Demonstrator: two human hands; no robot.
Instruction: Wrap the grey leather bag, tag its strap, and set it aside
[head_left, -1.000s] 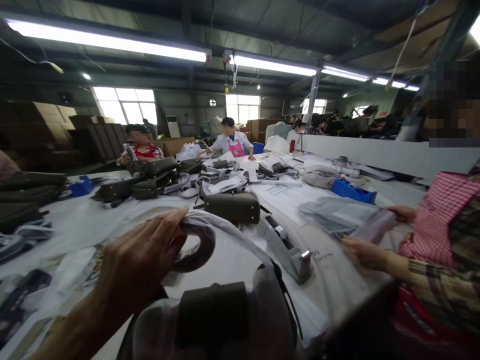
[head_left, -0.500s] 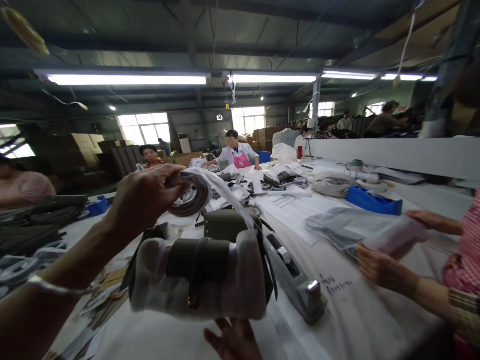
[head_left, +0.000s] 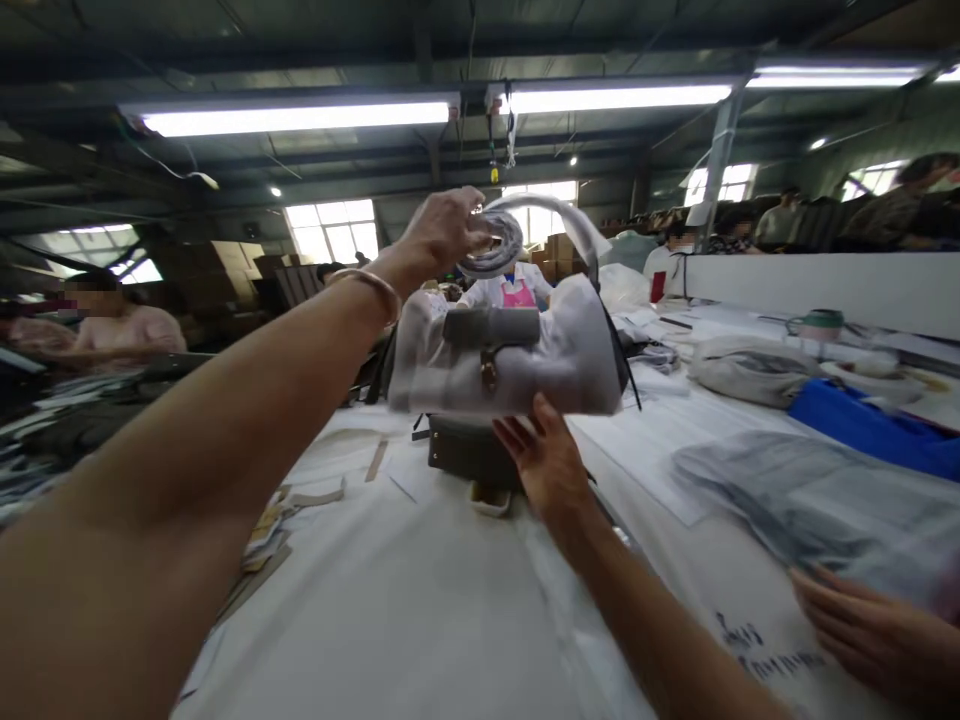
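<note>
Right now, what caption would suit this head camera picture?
Left hand lifts a paper-wrapped handbag by its wrapped handle, right hand under it, above a white table.

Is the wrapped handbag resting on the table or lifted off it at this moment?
Lifted. The left hand holds the wrapped handbag up by its handle, clear of the table; the right hand supports it from underneath.

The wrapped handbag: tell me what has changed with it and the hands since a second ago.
The left hand has raised the wrapped handbag by its handle and coiled strap, from low over the table to well above it, farther out. The right hand, unseen at first, has come up under the bag's bottom. The left hand's grip is unchanged, and the olive bag still sits on the table.
</note>
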